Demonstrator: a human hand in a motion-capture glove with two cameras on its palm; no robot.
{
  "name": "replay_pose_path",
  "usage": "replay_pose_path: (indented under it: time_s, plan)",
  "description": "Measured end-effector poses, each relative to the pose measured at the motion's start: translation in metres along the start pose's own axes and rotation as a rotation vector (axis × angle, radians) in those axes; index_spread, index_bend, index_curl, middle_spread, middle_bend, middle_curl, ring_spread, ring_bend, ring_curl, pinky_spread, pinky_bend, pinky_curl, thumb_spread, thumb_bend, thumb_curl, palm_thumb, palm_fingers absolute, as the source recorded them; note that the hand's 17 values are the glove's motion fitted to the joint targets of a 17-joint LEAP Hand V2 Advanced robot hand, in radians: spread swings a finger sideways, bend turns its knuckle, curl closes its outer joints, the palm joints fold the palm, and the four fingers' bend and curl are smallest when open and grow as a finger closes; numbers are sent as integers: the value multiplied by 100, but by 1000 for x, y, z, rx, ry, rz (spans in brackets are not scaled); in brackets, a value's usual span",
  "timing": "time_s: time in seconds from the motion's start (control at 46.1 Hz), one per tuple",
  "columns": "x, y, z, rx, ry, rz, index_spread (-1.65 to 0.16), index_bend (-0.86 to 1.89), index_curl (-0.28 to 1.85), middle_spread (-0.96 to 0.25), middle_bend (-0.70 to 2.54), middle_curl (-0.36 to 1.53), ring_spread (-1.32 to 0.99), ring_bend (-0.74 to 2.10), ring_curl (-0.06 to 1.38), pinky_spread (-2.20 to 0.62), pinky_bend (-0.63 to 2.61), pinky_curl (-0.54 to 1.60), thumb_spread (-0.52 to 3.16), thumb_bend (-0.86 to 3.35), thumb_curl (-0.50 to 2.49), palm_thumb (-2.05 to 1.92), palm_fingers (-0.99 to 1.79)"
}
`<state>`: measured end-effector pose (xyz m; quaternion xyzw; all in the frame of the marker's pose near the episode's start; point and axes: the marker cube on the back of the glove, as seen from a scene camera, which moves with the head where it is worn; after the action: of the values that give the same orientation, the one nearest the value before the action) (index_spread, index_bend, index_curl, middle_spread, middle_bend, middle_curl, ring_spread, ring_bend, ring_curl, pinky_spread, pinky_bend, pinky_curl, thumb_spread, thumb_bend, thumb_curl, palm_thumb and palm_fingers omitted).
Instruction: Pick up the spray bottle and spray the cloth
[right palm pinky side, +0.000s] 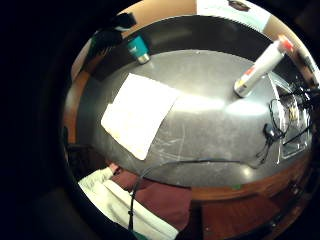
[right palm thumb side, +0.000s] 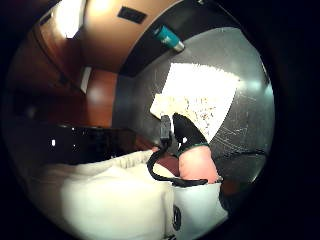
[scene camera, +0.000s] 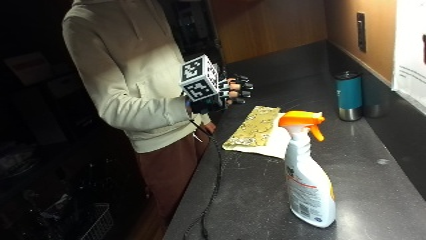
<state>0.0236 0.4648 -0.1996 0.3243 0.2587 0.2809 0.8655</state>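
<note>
Gloved right hand (scene camera: 229, 92) raised off the counter (scene camera: 266, 200) at chest height, fingers loosely curled, gripping nothing; judged as poised before the reach, with the pickup not yet begun.

Spray bottle (scene camera: 306, 170) standing upright on the counter at about 5 o'clock in the outside view, well apart from the hand. White plastic body, smooth and slightly waisted, printed label low down, orange trigger head (scene camera: 303, 121) on top with the nozzle side turned toward the wall. Likely left upright for a plain grasp round the neck, one finger free for the trigger.

Cloth (scene camera: 256, 127) spread flat between hand and bottle, just beside the counter's front edge, near the 12 o'clock side of the bottle. Thin, soft, rectangular; yellow patterned face on one part, plain white on the part nearest the bottle. Laid open, probably to give the spray a broad target.

Counter dark grey, speckled, glossy, finely scratched in the palm views.

Teal tumbler (scene camera: 349, 95) with a steel base at about 2 o'clock, upright by the wall, apart from the cloth.
</note>
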Motion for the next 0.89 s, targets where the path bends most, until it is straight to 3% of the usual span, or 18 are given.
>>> replay_pose_path:
  time_s: [0.781,0.889]
  plan:
    - [95,-16,0,806,-339,454,-28,11,20,-1,19,32,-1,35,29,9,46,38,102,-2,45,72,13]
    - [117,-36,-4,1003,-342,537,-28,12,20,-1,19,32,-1,36,29,9,46,38,101,-2,46,73,12]
